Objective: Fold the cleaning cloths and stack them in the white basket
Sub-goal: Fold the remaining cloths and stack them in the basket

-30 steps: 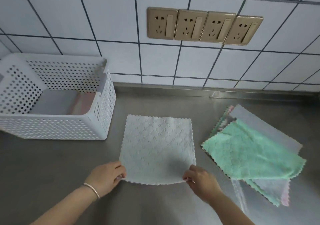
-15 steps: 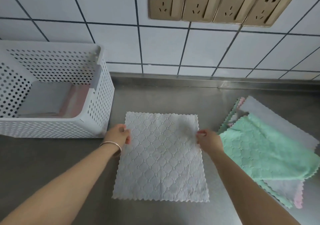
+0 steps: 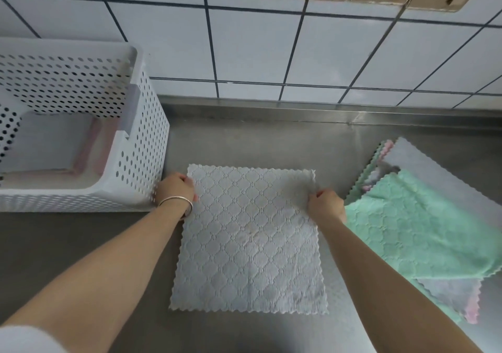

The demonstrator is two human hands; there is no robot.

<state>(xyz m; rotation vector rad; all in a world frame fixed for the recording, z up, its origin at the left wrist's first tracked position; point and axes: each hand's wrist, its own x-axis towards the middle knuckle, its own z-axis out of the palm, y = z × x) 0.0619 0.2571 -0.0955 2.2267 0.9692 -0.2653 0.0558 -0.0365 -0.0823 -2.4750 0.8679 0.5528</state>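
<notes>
At the frame's left the white basket [image 3: 141, 146] holds folded cloths [image 3: 54, 148]. Mid-frame a grey cloth [image 3: 250, 241] lies flat on the tabletop [image 3: 81, 244], its far corners pinched in the grip of the left hand [image 3: 176, 189] and right hand [image 3: 326, 206]. A pile of cloths [image 3: 418, 227] lies at right.

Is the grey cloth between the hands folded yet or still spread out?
Spread out: the grey cloth lies flat, one layer, all four scalloped edges showing.
</notes>
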